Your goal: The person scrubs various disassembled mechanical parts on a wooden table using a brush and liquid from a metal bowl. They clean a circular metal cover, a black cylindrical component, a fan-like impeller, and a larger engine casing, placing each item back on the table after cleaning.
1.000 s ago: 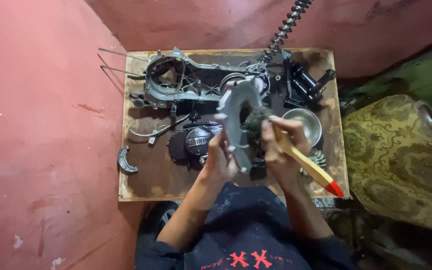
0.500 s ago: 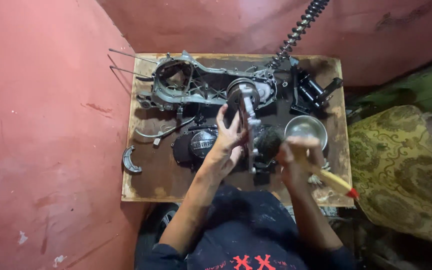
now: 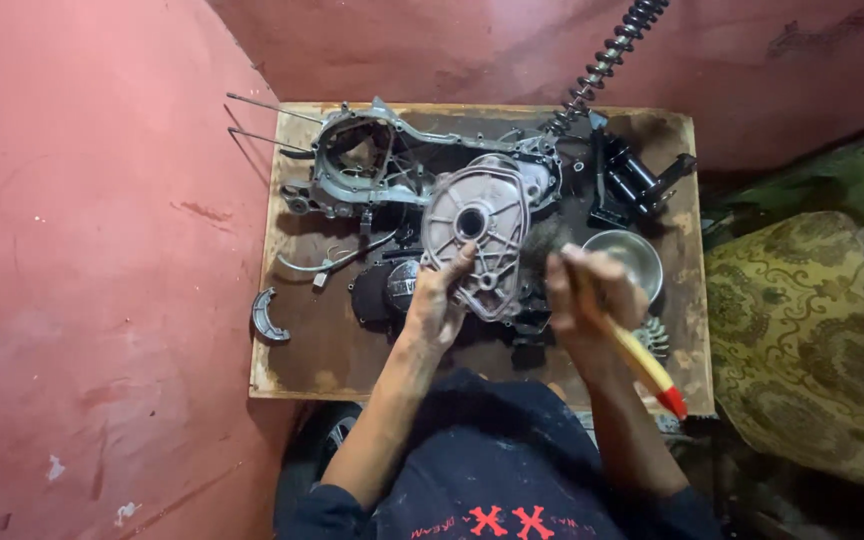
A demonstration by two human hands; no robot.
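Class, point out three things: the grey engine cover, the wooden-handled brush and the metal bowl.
engine cover [image 3: 487, 235]: head view, ribbed face beside its centre hole.
brush [image 3: 630, 350]: head view, wooden handle.
metal bowl [image 3: 642, 252]: head view, inner wall.

shirt [image 3: 497, 455]: dark navy, short sleeves | print: red cross marks at chest, small red lettering beside | forearms bare | hands gloveless

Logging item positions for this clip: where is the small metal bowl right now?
In the head view, the metal bowl sits on the right side of the wooden board, just beyond the right hand holding the brush.
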